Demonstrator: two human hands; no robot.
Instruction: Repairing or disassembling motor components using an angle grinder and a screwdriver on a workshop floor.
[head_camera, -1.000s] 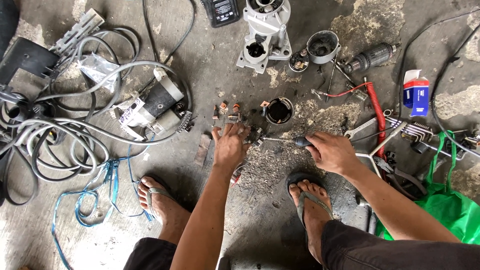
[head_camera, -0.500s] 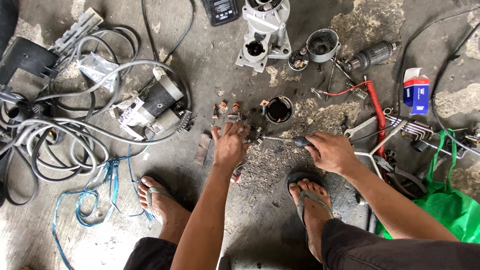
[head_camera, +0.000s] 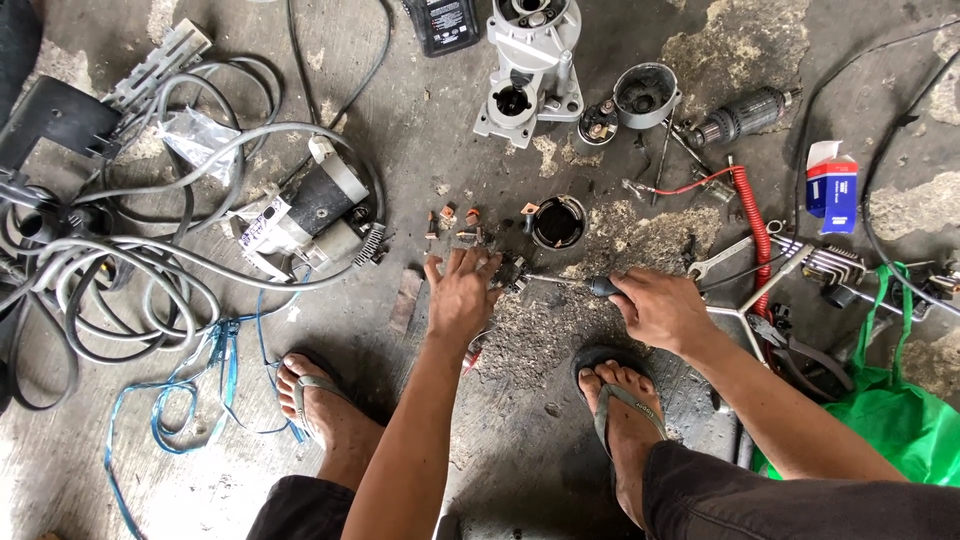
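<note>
We see the left hand (head_camera: 462, 298) spread flat, fingers loose and gripping nothing, pressing a small dark part (head_camera: 513, 272) to the concrete floor (head_camera: 520, 440) at its middle; most of that part hides under the fingers, so we cannot tell its shape. The right hand (head_camera: 662, 308) is clenched around a screwdriver (head_camera: 580, 284) whose thin shaft runs left to that part. Open floor lies only toward the near edge, between our two sandalled feet; the left edge is crowded with grey cables (head_camera: 130, 280) and the right edge with a green bag (head_camera: 890, 420), cut off at the corner. Beyond the hands stand a black cup-shaped housing (head_camera: 558, 222) and a grey cast metal housing (head_camera: 525, 70). Near the right edge sits a small box (head_camera: 832, 185), red, white and blue, its flap open.
</note>
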